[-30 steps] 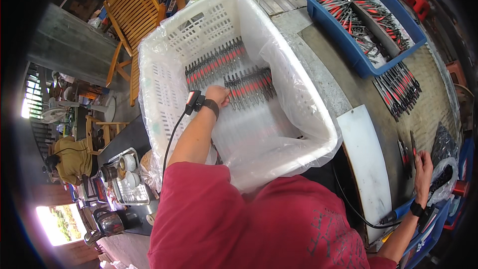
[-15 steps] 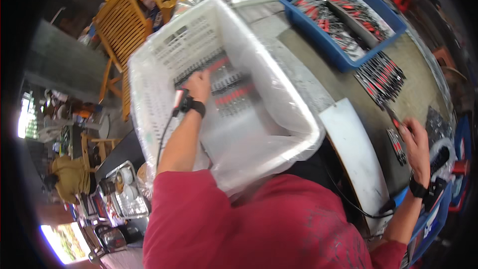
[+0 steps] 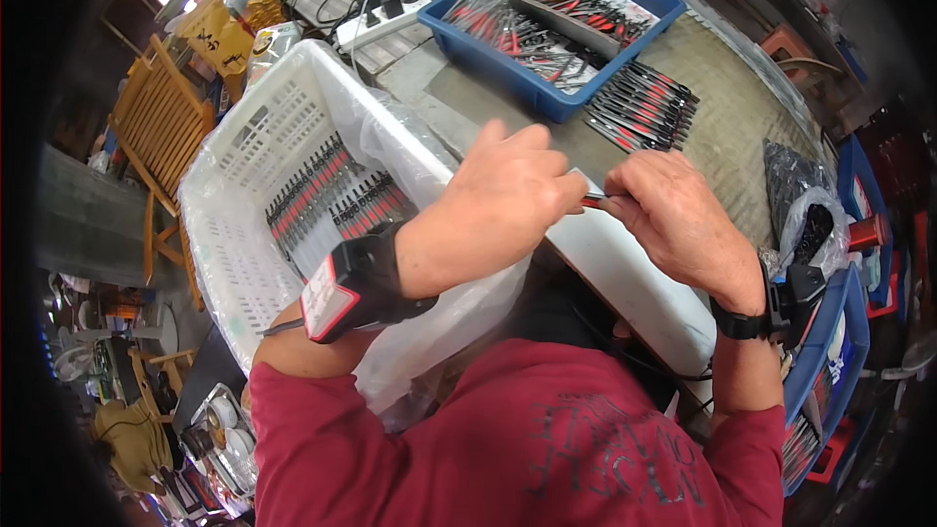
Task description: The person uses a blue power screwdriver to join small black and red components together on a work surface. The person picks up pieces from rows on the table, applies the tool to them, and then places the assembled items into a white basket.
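My left hand [image 3: 512, 185] and my right hand [image 3: 673, 220] meet in front of me, fingers closed. Between their fingertips is a slim pen-like piece [image 3: 592, 200]; only a short red and dark stretch shows, and the fingers cover the rest. Similar black, red and silver pen-like pieces [image 3: 644, 107] lie side by side on the table beyond my right hand. To the left, a white plastic crate [image 3: 210, 176] lined with clear film holds more of them in neat rows [image 3: 317, 185]. My left forearm crosses its near side.
A blue tray [image 3: 488, 68] with a divider holds many loose pen-like pieces at the back of the table. A power strip [image 3: 386, 21] sits left of it. A white board [image 3: 634, 283] lies at the table's near edge. Blue bins [image 3: 830, 361] and a dark plastic bag [image 3: 795, 181] are at right.
My left hand has come out of the crate. My right hand has moved left from the table with a piece, and both now meet at it. The view has shifted.
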A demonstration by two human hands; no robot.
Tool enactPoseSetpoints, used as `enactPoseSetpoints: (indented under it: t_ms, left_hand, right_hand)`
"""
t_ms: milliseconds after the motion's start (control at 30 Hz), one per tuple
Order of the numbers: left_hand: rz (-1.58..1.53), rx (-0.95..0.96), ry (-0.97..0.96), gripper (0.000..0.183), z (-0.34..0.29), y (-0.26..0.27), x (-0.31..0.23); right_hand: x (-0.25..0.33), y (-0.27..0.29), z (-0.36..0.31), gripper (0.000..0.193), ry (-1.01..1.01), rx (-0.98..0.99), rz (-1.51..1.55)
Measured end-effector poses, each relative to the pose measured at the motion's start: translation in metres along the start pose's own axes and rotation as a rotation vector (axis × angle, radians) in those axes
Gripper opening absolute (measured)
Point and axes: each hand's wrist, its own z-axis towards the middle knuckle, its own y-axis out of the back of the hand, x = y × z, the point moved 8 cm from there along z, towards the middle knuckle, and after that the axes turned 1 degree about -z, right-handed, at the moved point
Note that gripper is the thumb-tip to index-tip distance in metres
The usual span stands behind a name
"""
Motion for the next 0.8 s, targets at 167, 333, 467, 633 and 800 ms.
enactPoseSetpoints:
  t_ms: [167,333,467,633,800]
  left_hand:
    - [-0.265,-0.195,0.111,0.009,-0.012,0.005,0.029]
    - [-0.736,-0.26,0.616,0.025,-0.067,0.009,0.118]
    - [-0.905,-0.447,0.915,0.029,-0.126,0.008,0.196]
    - [-0.91,-0.546,1.11,0.017,-0.208,-0.018,0.269]
    - [-0.656,-0.427,1.408,0.012,-0.285,-0.057,0.289]
  right_hand:
    - [-0.031,0.037,-0.023,0.036,-0.046,-0.275,-0.074]
    - [-0.138,0.049,-0.094,0.018,-0.535,-0.169,-0.07]
    - [-0.199,0.029,-0.161,0.018,-0.792,-0.055,-0.044]
    - [-0.21,-0.009,-0.191,0.021,-0.744,0.14,-0.079]
    - [-0.212,-0.017,-0.196,0.019,-0.715,0.122,-0.108]
